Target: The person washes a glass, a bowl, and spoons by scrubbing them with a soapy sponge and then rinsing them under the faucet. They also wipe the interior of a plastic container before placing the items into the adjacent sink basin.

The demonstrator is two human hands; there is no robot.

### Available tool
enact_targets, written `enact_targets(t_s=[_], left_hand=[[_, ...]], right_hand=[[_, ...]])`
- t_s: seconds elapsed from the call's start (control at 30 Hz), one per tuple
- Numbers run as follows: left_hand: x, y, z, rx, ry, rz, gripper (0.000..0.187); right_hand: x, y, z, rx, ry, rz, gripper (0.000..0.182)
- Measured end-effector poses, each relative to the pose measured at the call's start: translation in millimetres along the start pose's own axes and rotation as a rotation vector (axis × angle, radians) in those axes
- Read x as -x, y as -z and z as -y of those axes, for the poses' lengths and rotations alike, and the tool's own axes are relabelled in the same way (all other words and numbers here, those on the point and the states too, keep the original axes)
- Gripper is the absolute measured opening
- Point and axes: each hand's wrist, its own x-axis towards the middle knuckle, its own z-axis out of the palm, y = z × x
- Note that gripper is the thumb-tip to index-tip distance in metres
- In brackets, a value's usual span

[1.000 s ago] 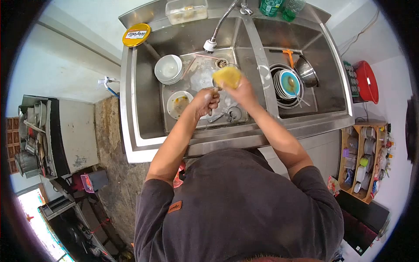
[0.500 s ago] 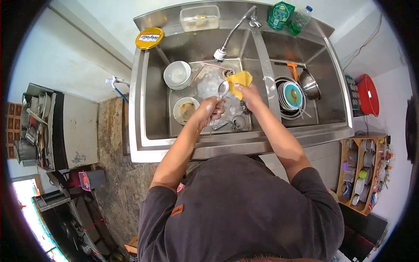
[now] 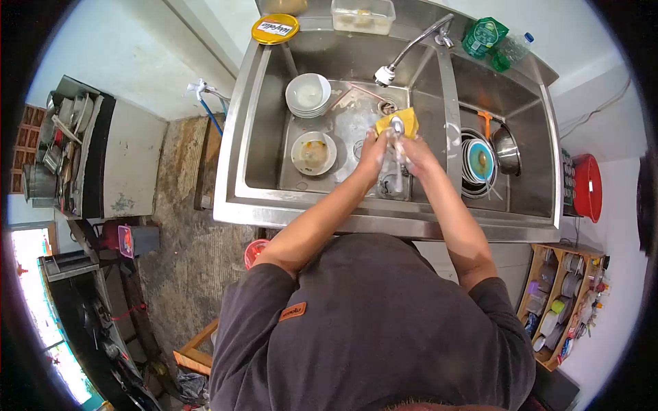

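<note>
Over the left basin of the steel sink, my right hand is closed on a yellow sponge. My left hand is closed beside it, its fingers wrapped on a soapy spoon. The spoon's bowl lies against the sponge. Suds cover the fingers of both hands. Left of the hands are a stack of white bowls and a plate with food remains. A clear glass lies below the hands in the basin.
A flexible faucet hangs above the hands. The right basin holds stacked dishes and a metal pot. Along the back edge are a yellow lid, a plastic container, a green pouch and a bottle.
The view has shifted, so the sink appears further right and higher. My hands have come closer together, and the spoon's bowl now rests against the sponge.
</note>
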Motion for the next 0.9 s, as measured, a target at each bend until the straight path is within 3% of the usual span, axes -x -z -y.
enact_targets(t_s=[0.03,0.1,0.17,0.2,0.3,0.37,0.5,0.67,0.9], left_hand=[[-3.6,-2.9,-10.7,0.023,-0.037,-0.005,0.047],[-14.5,-1.7,-8.7,-0.157,-0.044,-0.129,0.04],[-18.1,6.1,-8.6,-0.292,-0.137,0.029,0.03],[-18.2,8.1,-10.5,-0.354,-0.129,0.016,0.023],[-22.7,8.9,-12.7,-0.12,0.038,0.06,0.022],[-26.1,7.3,-9.7,-0.1,0.014,0.076,0.021],[-41.2,8.1,10.4,-0.195,0.032,0.014,0.018],[-66.1,24.6,40.3,-0.383,0.061,-0.193,0.022],[-74.6,33.5,58.3,-0.716,0.133,-0.224,0.019]], right_hand=[[0.3,1.7,1.3,0.05,-0.149,0.02,0.026],[0.9,0.4,-4.9,0.056,-0.074,0.008,0.029],[2.9,0.3,-1.1,0.35,-0.105,-0.057,0.031],[6.6,-1.1,3.5,0.346,-0.107,-0.064,0.031],[16.6,1.2,10.2,0.25,-0.121,-0.016,0.03],[13.7,7.6,13.9,0.183,-0.226,0.081,0.026],[14.6,9.9,7.9,0.176,-0.195,0.099,0.019],[38.1,10.1,21.0,0.302,-0.193,0.139,0.022],[73.5,46.7,35.1,0.575,-0.122,0.204,0.031]])
